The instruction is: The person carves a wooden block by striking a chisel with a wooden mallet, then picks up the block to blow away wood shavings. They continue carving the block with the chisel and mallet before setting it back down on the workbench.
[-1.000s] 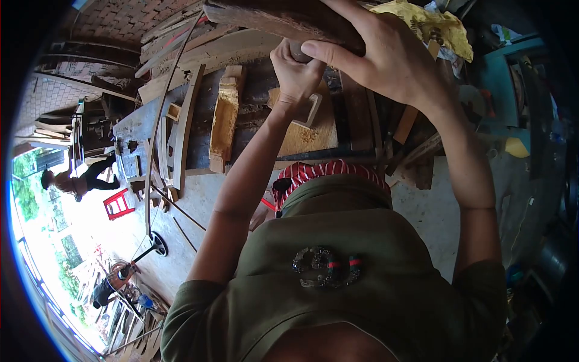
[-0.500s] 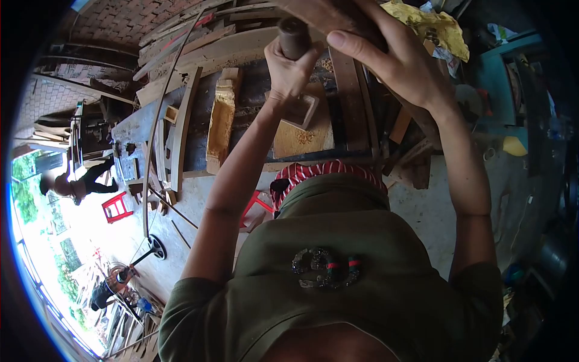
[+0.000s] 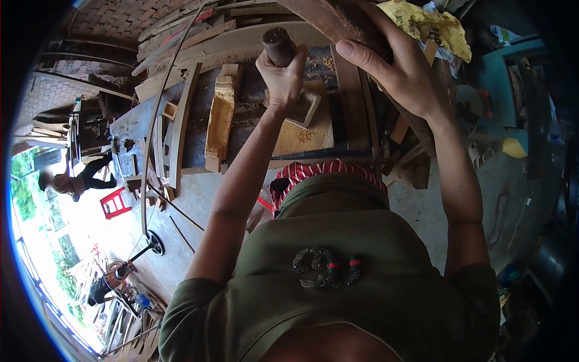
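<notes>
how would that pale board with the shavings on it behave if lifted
The pale board would probably be stiff, since it looks like solid wood. Its flat shape makes rolling unlikely. The shavings lie scattered on top and might slide off if tilted.

Wearer's arms from above, both reaching fwd, forearms bare. L arm [image 3: 241,172] is slightly bent, crossing the tabletop's [image 3: 243,123] near edge; L hand [image 3: 280,79] is in a tight fist over the far half, thumb side twd R. R arm [image 3: 455,166] has its elbow out wide, beyond the near R corner; R hand [image 3: 410,78] is raised nearer the cam, grip curled, thumb extended twd L, fingers mostly hidden. Hands apart.
</notes>
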Action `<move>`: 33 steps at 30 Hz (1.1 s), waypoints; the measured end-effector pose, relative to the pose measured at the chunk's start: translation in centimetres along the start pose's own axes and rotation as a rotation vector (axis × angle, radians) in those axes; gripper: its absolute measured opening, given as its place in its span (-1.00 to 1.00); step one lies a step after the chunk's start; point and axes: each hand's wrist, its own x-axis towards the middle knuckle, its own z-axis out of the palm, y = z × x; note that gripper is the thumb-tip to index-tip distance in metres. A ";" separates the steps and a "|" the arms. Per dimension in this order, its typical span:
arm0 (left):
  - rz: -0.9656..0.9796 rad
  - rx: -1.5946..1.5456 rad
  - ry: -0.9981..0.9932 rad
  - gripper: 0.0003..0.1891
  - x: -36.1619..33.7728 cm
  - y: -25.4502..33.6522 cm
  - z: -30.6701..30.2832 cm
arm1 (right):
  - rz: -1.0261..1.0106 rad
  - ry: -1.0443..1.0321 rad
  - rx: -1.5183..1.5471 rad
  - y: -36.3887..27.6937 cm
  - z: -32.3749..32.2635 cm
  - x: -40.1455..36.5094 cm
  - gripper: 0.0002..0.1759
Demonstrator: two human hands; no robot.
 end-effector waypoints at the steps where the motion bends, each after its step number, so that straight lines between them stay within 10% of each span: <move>1: 0.009 0.047 -0.019 -0.84 -0.4 0.1 -0.1 | -0.023 0.001 -0.053 -1.0 -0.3 0.2 -0.13; 18: 0.002 -0.008 0.012 -0.76 0.9 2.9 1.7 | -0.396 0.047 0.178 -2.7 -0.5 3.8 -0.21; 25: 0.161 0.126 -0.046 -0.75 0.8 2.2 2.5 | 0.089 -0.389 -0.293 -1.8 -1.7 4.4 -0.17; 28: 0.033 0.089 -0.106 -0.76 0.3 4.2 2.6 | -0.468 0.033 0.137 -1.0 -1.3 4.9 -0.17; 30: 0.078 0.089 -0.135 -0.79 0.1 3.6 2.2 | -0.245 -0.030 -0.196 -0.7 -1.1 4.0 -0.16; 31: 0.056 0.041 -0.132 -0.81 0.0 4.1 2.3 | 0.225 -0.476 -0.384 -2.8 -2.1 4.0 -0.13; 33: 0.053 -0.006 -0.139 -0.86 -0.4 4.1 2.0 | -0.007 -0.322 -0.136 0.3 -1.6 3.1 -0.11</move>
